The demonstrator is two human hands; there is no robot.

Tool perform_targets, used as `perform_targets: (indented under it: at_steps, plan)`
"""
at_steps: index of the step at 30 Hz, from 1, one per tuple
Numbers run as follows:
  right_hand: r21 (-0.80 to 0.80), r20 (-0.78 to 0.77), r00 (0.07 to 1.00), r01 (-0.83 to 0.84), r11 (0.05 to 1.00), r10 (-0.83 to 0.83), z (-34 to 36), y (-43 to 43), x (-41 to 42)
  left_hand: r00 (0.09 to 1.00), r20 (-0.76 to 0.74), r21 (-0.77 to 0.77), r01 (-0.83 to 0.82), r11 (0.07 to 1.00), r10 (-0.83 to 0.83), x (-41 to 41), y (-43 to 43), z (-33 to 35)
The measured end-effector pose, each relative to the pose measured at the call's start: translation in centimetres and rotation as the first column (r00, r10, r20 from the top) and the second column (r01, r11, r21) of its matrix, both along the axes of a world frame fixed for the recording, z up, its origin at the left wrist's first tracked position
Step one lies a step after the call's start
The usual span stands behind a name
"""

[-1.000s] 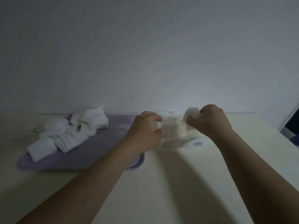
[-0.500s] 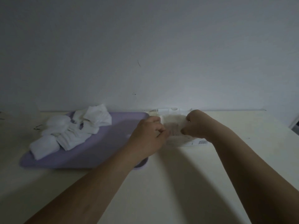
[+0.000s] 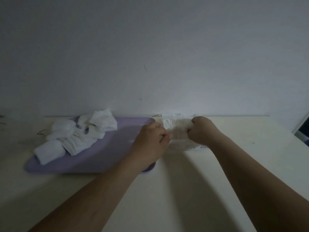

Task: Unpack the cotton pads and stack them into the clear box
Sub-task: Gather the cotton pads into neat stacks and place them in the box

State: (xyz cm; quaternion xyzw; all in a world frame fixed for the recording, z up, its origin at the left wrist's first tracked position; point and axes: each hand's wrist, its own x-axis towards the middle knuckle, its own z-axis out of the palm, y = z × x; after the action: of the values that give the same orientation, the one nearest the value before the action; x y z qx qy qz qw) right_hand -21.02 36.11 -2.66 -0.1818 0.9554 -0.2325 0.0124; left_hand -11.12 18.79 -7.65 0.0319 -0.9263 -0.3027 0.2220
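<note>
A row of white cotton pads (image 3: 177, 129) sits between my two hands at the far middle of the table, inside a clear box (image 3: 182, 146) with a label on its front. My left hand (image 3: 150, 139) grips the left end of the row with curled fingers. My right hand (image 3: 200, 131) grips the right end. The box's far wall (image 3: 170, 114) shows behind the pads. Loose white cotton pads (image 3: 80, 133) lie heaped on a lilac tray (image 3: 100, 158) to the left.
The cream table (image 3: 167, 190) runs up to a plain wall. A few small dark bits lie at the far left (image 3: 41, 132). A dark gap shows at the right edge (image 3: 302, 128).
My right hand has come down from above the box with its pads and now presses in at the right end of the row. My left hand stays at the left end.
</note>
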Motion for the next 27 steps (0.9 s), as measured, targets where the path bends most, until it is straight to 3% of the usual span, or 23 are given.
perform_targets:
  at_steps: [2, 6, 10, 12, 15, 18, 20, 21, 24, 27]
  plan:
    - [-0.033, -0.016, 0.999, 0.03, 0.999, -0.03, 0.4, 0.0, 0.6, 1.0, -0.007, -0.007, 0.007, 1.0, -0.007, 0.6, 0.1, 0.4]
    - [0.018, 0.032, 0.999, 0.003, 1.0, -0.004, 2.3, -0.5, 2.7, 0.993, -0.113, 0.154, 0.062, 0.986, -0.045, 2.2, -0.8, 1.4]
    - [0.102, -0.085, 0.996, -0.002, 0.995, 0.011, 4.2, -2.4, 5.2, 0.996, -0.09, 0.093, 0.007, 0.996, 0.002, 4.1, -3.4, 1.8]
    - [0.028, -0.121, 0.987, -0.105, 0.994, 0.108, 4.6, -4.5, 6.4, 0.999, -0.035, 0.043, -0.031, 0.999, 0.032, 5.2, -5.0, 1.6]
    - [-0.135, -0.052, 0.961, -0.275, 0.952, 0.271, 4.3, -8.4, 8.4, 0.995, 0.024, 0.007, -0.096, 0.995, 0.096, 7.0, -8.0, 1.8]
    - [-0.169, -0.032, 0.913, -0.406, 0.898, 0.407, 3.1, -12.4, 9.9, 0.977, -0.056, -0.034, -0.209, 0.977, 0.207, 9.4, -11.9, 2.8]
    - [-0.143, -0.072, 0.876, -0.482, 0.864, 0.477, 2.4, -15.1, 10.3, 0.935, -0.106, -0.155, -0.353, 0.923, 0.339, 10.7, -15.1, 3.5]
    - [-0.127, -0.086, 0.857, -0.516, 0.847, 0.509, 2.1, -16.6, 10.2, 0.91, -0.052, -0.216, -0.412, 0.885, 0.411, 11.3, -16.6, 3.8]
    - [-0.001, -0.052, 0.814, -0.579, 0.815, 0.578, 1.0, -21.6, 9.4, 0.768, 0.297, -0.334, -0.474, 0.815, 0.568, 12.6, -21.4, 3.3]
    - [0.212, -0.071, 0.76, -0.621, 0.754, 0.646, 0.2, -25.8, 8.5, 0.721, 0.408, -0.294, -0.477, 0.828, 0.56, 12.7, -23.7, 1.7]
